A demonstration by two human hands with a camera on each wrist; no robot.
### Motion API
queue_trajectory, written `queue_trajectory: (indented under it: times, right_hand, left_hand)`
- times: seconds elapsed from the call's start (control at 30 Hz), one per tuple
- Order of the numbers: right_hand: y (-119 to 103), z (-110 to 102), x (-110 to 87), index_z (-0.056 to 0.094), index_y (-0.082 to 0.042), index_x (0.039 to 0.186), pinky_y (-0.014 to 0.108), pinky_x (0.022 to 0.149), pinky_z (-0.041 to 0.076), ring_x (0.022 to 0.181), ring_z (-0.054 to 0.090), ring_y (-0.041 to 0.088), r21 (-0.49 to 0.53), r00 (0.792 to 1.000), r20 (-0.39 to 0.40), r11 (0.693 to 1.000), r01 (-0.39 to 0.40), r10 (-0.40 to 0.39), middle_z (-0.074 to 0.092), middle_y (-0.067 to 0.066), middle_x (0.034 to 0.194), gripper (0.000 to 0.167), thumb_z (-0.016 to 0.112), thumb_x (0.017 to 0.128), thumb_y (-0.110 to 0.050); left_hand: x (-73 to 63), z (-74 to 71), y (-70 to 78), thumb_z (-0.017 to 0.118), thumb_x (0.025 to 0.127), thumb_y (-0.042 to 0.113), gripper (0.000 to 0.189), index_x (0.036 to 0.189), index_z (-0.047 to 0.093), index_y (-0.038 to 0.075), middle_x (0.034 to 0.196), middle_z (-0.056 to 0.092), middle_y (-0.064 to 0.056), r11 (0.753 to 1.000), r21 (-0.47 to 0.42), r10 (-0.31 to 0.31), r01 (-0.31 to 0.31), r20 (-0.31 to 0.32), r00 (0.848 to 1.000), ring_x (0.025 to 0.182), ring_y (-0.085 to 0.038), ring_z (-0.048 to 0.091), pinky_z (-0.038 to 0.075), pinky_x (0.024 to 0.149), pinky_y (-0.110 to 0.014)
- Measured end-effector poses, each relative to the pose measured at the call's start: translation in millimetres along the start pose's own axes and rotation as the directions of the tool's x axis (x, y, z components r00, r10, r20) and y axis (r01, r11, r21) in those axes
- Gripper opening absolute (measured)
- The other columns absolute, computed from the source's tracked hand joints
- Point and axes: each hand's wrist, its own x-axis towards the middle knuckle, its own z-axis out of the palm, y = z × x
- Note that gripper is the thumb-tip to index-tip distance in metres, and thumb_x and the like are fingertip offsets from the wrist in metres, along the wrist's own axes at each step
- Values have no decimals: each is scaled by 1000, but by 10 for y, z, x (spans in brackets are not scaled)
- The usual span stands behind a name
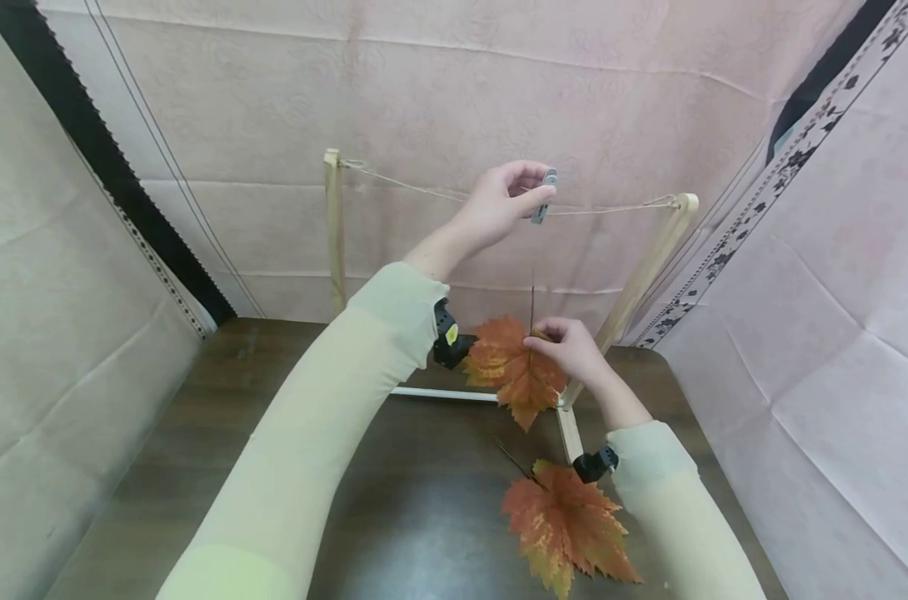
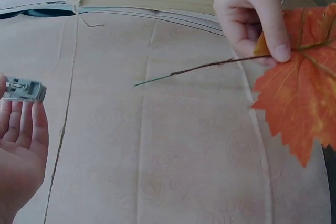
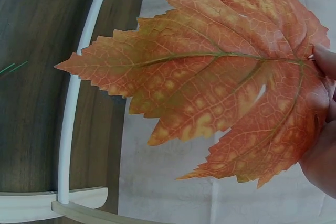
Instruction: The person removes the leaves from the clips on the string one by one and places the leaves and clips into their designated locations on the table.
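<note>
My left hand is raised at the string, pinching a grey clothespin between thumb and fingers. In the left wrist view the clothespin appears to one side of the string; whether they touch I cannot tell. Lower down, my right hand pinches an orange artificial maple leaf where the stem meets the blade. Its thin dark stem with a green tip points upward, below the clothespin. The blade hangs down and fills much of the right wrist view. Another orange leaf lies on the table near my right forearm.
The string spans two wooden posts, a left post and a right post. A white rod joins the stand low down, beside a wooden foot. The dark wooden table is enclosed by pale cloth walls.
</note>
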Motion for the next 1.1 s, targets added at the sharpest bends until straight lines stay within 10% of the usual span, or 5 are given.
queue_trajectory:
  times: [0.5, 0.9, 1.1]
  right_hand:
    - [63, 7, -180, 66, -2, 87, 25, 71, 48, 74, 57, 9, -5, 978, 205, 999, -34, 34, 68, 8, 85, 14, 67, 86, -16]
    - [336, 50, -341, 67, -5, 82, 32, 79, 49, 77, 56, 9, -48, 935, 354, 999, -7, 24, 67, -1, 75, 11, 69, 84, -16]
    - [493, 82, -433, 66, 0, 82, 21, 57, 40, 58, 42, 4, -33, 899, 437, 999, -26, 37, 56, -2, 67, 12, 68, 84, -12]
  left_hand:
    - [-424, -275, -291, 53, 96, 18, 40, 134, 47, 7, 120, 57, -12, 992, -40, -109, 116, 141, 984, 106, -20, 58, 52, 87, -29]
    - [-979, -588, -823, 53, 94, 10, 40, 131, 45, -3, 123, 56, -23, 968, -29, -242, 248, 128, 962, 105, -26, 59, 50, 93, -40]
    - [-1351, -789, -1243, 51, 96, 14, 43, 135, 42, -3, 125, 53, -26, 945, -43, -315, 323, 126, 941, 104, -25, 61, 52, 90, -33]
